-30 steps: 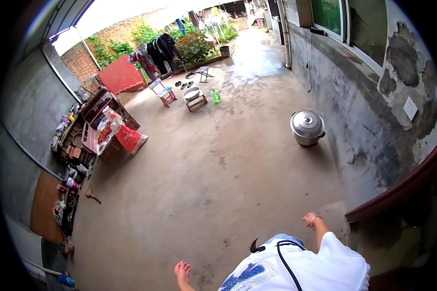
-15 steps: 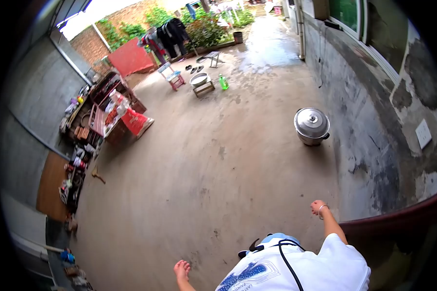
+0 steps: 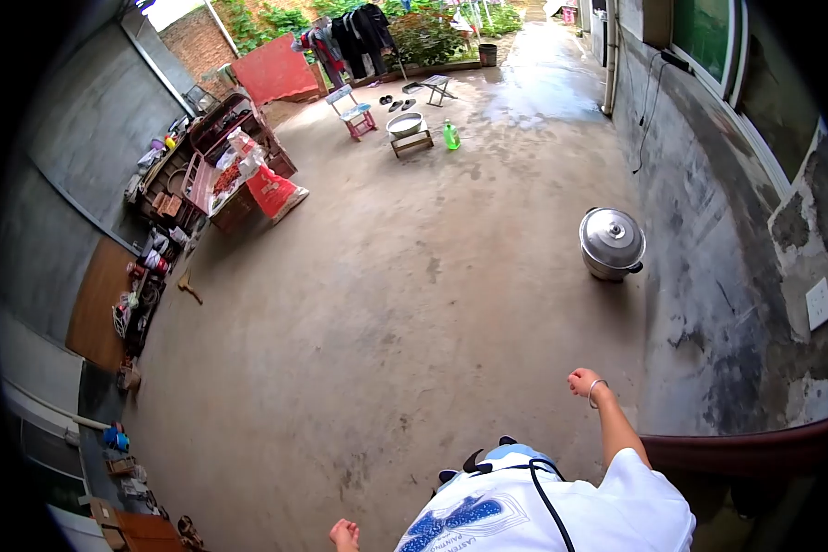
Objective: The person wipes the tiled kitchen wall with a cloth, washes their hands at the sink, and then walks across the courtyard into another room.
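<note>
My right hand is held out over the concrete floor, its fingers curled in and nothing seen in them; a silvery bangle circles the wrist. Low in the view, my left hand also has curled fingers and shows no object. Neither hand touches anything. Closest to the right hand is a lidded metal pot standing on the floor by the wall. Between my arms are my white printed T-shirt and a black cord.
A grey plastered wall runs along the right. At left stand a wooden bench with a red sack and cluttered shelves. Farther off are a basin on a stand, a green bottle, a chair and a folding stool.
The view has turned, so the pot and bench sit farther right in the picture. My right hand has shifted slightly left and up; the left hand is lower in view.
</note>
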The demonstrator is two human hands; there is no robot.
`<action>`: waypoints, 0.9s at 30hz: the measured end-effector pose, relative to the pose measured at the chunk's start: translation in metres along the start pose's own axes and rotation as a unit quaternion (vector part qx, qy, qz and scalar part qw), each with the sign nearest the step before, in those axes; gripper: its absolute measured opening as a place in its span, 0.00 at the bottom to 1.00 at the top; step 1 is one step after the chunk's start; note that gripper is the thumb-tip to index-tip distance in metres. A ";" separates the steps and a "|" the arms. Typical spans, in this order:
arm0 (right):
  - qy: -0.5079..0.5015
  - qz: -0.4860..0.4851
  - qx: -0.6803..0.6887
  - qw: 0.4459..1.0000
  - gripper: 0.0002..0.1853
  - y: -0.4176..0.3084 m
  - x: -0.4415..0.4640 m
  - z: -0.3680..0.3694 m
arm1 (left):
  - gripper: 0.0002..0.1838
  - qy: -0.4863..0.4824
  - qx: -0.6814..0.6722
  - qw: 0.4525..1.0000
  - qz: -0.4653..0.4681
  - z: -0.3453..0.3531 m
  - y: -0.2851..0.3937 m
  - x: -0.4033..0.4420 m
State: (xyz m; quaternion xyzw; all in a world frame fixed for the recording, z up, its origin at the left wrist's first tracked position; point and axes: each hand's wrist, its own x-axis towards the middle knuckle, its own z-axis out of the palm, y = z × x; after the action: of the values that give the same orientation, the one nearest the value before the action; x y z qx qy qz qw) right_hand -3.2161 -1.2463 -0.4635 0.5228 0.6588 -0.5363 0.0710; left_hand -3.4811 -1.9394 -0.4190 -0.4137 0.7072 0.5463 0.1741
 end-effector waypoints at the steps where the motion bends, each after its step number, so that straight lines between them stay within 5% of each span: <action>1: 0.002 0.004 -0.020 1.000 0.13 -0.011 -0.004 0.003 | 0.10 0.010 -0.001 1.000 0.001 -0.004 -0.007 0.003; 8: -0.033 -0.106 -0.182 0.977 0.14 -0.100 0.016 0.087 | 0.09 0.043 -0.123 0.991 -0.004 -0.057 -0.029 0.047; 16: -0.179 -0.108 0.169 0.963 0.14 -0.316 -0.035 0.266 | 0.09 0.057 -0.245 0.968 0.012 -0.164 -0.007 0.160; 19: -0.202 -0.126 0.092 0.967 0.15 -0.360 -0.054 0.340 | 0.09 0.077 -0.258 0.963 0.005 -0.211 0.006 0.200; 21: -0.250 -0.200 -0.085 0.943 0.16 -0.389 -0.068 0.378 | 0.09 0.082 -0.268 0.960 0.013 -0.234 0.024 0.228; 27: -0.311 -0.241 -0.188 0.900 0.19 -0.457 -0.117 0.430 | 0.05 0.083 -0.284 0.954 0.056 -0.270 0.065 0.272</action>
State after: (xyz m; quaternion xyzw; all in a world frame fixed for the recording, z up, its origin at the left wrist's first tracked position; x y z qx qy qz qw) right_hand -3.7145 -1.5979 -0.2766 0.1318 0.7973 -0.5387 0.2380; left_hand -3.6385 -2.2906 -0.4759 -0.4501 0.5566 0.6970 -0.0410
